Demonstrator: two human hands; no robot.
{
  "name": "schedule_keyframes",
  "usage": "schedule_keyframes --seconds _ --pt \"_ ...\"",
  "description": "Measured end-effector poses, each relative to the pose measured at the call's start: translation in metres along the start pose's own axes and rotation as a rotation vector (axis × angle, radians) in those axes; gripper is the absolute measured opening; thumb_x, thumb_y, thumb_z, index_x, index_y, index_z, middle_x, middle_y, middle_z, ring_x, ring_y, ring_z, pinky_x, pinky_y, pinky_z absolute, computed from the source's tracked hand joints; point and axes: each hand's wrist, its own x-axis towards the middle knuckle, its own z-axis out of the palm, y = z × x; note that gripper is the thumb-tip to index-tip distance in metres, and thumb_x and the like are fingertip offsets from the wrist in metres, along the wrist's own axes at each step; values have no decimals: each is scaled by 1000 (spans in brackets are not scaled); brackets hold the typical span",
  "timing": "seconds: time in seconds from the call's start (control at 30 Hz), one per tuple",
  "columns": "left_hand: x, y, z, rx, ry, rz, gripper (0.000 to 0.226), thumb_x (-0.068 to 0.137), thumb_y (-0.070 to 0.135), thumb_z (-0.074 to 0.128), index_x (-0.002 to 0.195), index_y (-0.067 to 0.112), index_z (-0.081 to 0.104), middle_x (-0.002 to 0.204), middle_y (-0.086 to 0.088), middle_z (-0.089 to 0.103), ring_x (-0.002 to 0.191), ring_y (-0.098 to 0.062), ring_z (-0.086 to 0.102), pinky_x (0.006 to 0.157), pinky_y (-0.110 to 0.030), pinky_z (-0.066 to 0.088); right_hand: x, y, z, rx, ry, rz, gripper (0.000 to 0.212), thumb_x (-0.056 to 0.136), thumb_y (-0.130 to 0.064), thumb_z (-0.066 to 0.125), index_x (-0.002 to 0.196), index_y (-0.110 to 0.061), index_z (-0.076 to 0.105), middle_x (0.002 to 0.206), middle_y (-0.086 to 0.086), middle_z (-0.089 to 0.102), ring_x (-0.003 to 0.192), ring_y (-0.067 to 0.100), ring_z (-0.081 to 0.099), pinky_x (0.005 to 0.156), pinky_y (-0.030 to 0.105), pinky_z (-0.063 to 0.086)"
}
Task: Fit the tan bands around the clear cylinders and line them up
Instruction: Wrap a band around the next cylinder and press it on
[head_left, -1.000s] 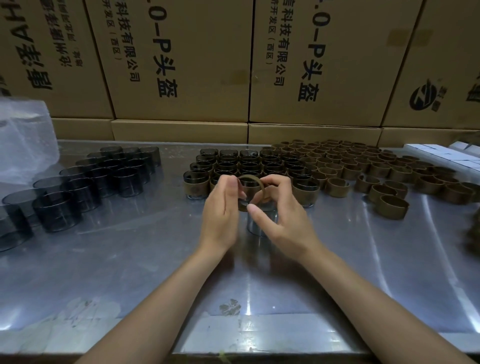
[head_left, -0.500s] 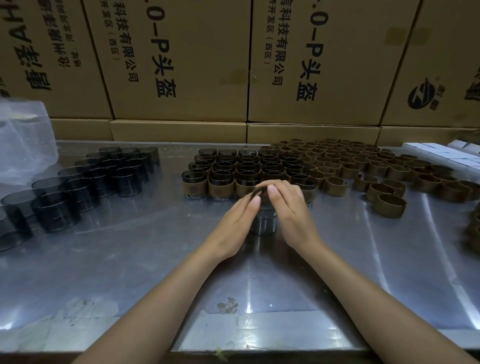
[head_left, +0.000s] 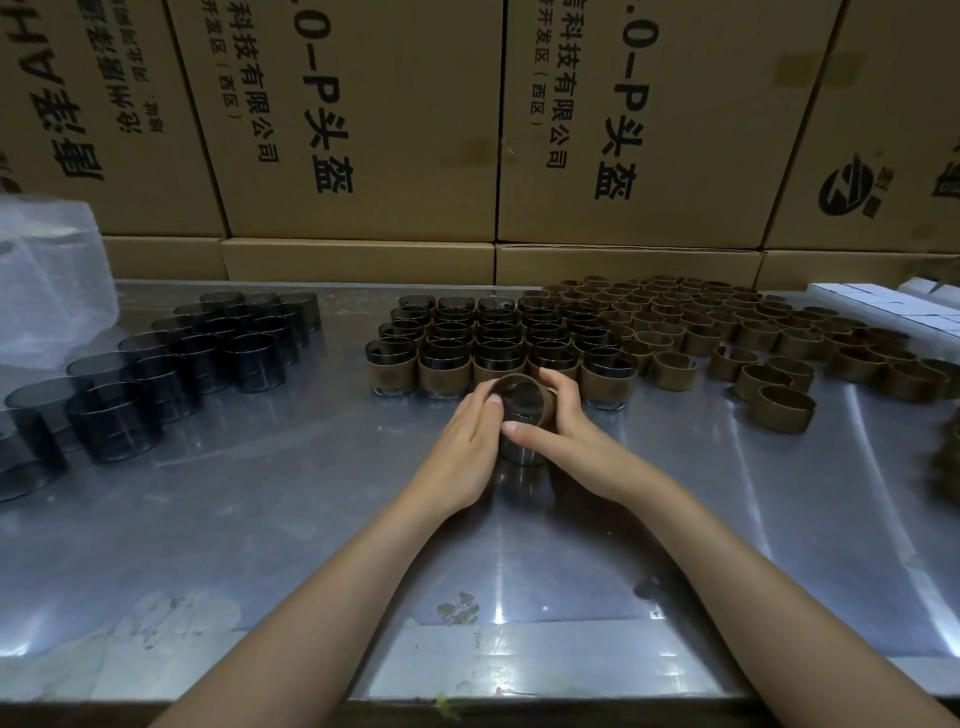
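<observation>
- Near the table's middle, our left hand and right hand curl fingers around one cylinder, its band partly on.
- Behind it we see banded rows.

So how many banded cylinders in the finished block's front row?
5, left to right: first, second, third, fourth, fifth banded cylinder. The left hand and right hand partly hide the third and fourth while gripping a sixth, not yet in the row.
</observation>
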Motion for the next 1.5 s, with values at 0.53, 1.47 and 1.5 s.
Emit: schedule_keyframes --seconds 0.53,1.47,1.5 --pt "3 2 -7 -124 -58 -66 58 98 54 19 144 25 39 144 9 45 135 -3 37 118 -37 26 -5 -10 6 323 127 32 45 97 -41 47 139 -25 44 132 -7 56 122 7 52 110 34 36" --pt "0 18 -20 -765 -27 -230 56 77 39 64 122 7 61 122 -13 66 106 -17 65 82 -23 55 -14 -21 -20 667 -147 233 52 77 -50 57 119 -18 60 103 0 72 94 11 69 81 26 49" --pt "0 19 -22 -751 -75 -258 53 77 44 63 118 12 64 119 -10 68 107 -16 66 81 -21 55 -14 -22 -21 688 -161 223 51 77 -48 60 119 -18 60 105 1 72 95 12 69 80 25 51"
